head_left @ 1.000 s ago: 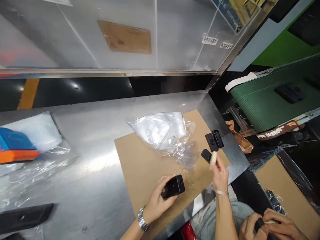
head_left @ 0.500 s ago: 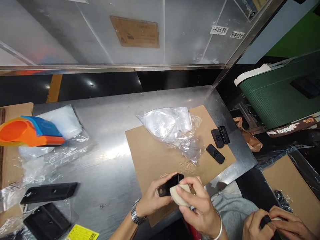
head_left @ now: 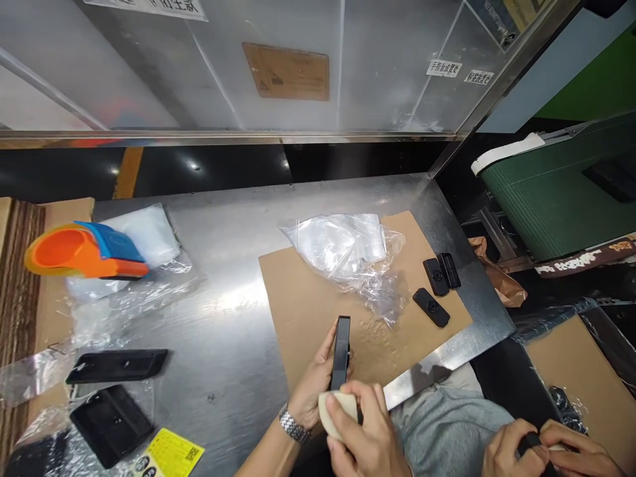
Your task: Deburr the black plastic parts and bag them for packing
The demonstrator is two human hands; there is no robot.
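Observation:
In my left hand (head_left: pixel 309 392), which wears a metal watch, is a small black rectangular part (head_left: pixel 340 350), held on end with a narrow side facing me. My right hand (head_left: pixel 371 430) grips a cream-coloured pad (head_left: pixel 330 416) at the part's lower end; whether the two touch is hard to tell. Beyond my hands a brown cardboard sheet (head_left: pixel 283 291) lies on the metal table. Clear plastic bags (head_left: pixel 342 245) rest on it. Several similar small black parts (head_left: pixel 430 307) lie at its right side.
At left are orange and blue plastic pieces (head_left: pixel 99 255), plastic wrap, two larger black parts (head_left: pixel 112 424) and a yellow label (head_left: pixel 175 452). A green conveyor belt (head_left: pixel 556 192) stands at right. Near the lower right corner, a co-worker's hands (head_left: pixel 551 447) hold a black piece.
My left hand has turned the black part from lying slantwise to standing on end. My right hand has moved left and down with the pad. The view has shifted slightly.

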